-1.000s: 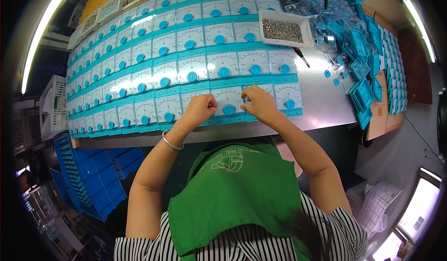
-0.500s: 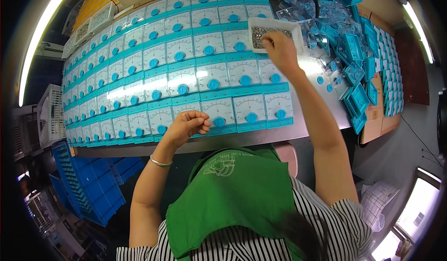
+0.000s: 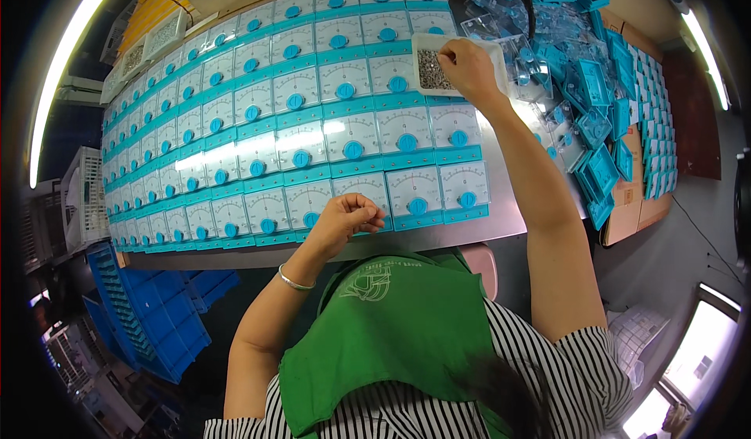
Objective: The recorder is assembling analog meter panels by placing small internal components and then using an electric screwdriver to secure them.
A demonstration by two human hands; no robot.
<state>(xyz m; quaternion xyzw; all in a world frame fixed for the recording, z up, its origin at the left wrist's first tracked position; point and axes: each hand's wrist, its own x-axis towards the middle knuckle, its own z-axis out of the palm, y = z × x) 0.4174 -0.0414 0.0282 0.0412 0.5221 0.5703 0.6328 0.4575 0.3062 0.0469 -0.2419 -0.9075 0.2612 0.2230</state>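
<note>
Several rows of panel meters (image 3: 300, 130) with white dials, blue knobs and teal lower strips cover the metal table. My right hand (image 3: 470, 67) is over a white tray (image 3: 461, 42) of small metal parts (image 3: 432, 70); its thumb and fingers come together at the parts, and whatever they pinch is too small to make out. Above the front row, near its right end, hovers my left hand (image 3: 350, 224), fingers curled in and pressed together. It partly covers one meter, and I cannot see whether anything is between its fingertips.
Teal housings (image 3: 602, 169) and clear covers (image 3: 501, 28) lie heaped at the right. Beyond them, more meters (image 3: 655, 126) stand on a cardboard box (image 3: 630, 196). Blue crates (image 3: 152, 306) are below the table at the left. A dark cable (image 3: 524, 5) hangs at the back.
My left hand has moved right and slightly toward me along the front row. My right hand stays at the tray, its fingers shifted a little. The view has shifted slightly.
</note>
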